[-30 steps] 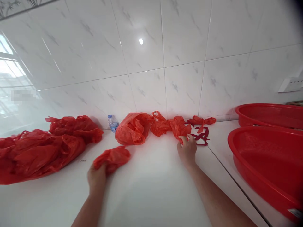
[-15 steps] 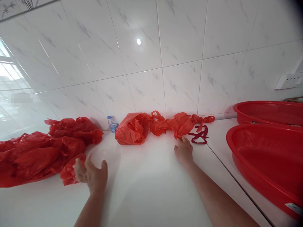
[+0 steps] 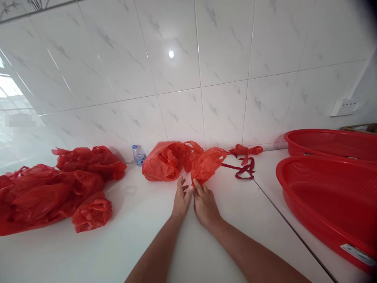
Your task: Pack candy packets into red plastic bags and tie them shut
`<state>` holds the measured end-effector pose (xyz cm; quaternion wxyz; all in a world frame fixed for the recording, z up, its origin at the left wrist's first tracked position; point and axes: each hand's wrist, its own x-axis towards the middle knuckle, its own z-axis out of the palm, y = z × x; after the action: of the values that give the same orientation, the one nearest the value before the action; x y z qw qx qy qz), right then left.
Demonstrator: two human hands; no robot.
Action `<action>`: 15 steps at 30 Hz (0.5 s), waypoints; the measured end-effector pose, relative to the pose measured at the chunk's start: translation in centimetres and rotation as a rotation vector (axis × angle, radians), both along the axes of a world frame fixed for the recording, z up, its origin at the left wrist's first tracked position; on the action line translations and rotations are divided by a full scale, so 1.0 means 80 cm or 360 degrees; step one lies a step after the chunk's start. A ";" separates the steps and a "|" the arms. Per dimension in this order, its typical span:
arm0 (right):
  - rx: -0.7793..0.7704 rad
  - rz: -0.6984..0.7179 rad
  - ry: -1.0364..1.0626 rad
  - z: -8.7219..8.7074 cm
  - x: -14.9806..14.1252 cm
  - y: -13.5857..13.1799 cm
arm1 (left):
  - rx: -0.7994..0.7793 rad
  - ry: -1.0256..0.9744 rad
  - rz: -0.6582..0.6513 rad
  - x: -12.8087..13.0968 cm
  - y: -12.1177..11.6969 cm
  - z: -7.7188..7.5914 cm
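Observation:
My right hand (image 3: 204, 202) pinches the near corner of a crumpled red plastic bag (image 3: 207, 165) on the white counter (image 3: 165, 239). My left hand (image 3: 181, 196) lies right beside it, fingers spread, its tips close to the same bag's edge. Just behind stands a larger, puffed red bag (image 3: 163, 161). A small balled red bag (image 3: 92, 212) lies loose at the left, in front of a big heap of red bags (image 3: 50, 188).
A small water bottle (image 3: 138, 155) stands by the tiled wall. Dark red strips (image 3: 244, 171) and knotted red scraps (image 3: 246, 150) lie at the back right. Two red plastic baskets (image 3: 326, 188) fill the right side. A wall socket (image 3: 344, 107) sits above them.
My left hand let go of the small balled bag at the left heap and came across to the right hand. My right hand dragged a red bag from the back toward the counter's middle.

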<state>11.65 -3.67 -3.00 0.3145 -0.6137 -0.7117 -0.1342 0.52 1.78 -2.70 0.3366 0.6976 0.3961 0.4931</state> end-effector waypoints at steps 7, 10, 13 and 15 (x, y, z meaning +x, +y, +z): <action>-0.0263 0.0283 -0.0036 -0.013 -0.018 -0.040 | -0.0474 -0.0524 -0.0335 0.010 0.026 -0.004; -0.0289 0.0260 -0.0024 -0.009 -0.011 -0.034 | -0.0446 -0.0710 -0.0392 0.006 0.026 -0.004; -0.0272 0.0145 0.0042 -0.002 0.006 -0.021 | -0.0442 -0.0787 -0.0318 0.005 0.025 -0.002; -0.0267 0.0040 0.0103 0.002 0.023 -0.013 | -0.0473 -0.0810 -0.0263 0.004 0.024 0.000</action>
<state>13.52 -4.69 -2.87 0.2866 -0.6329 -0.7175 -0.0503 0.82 3.70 -2.74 0.5624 0.5247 0.3087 0.5596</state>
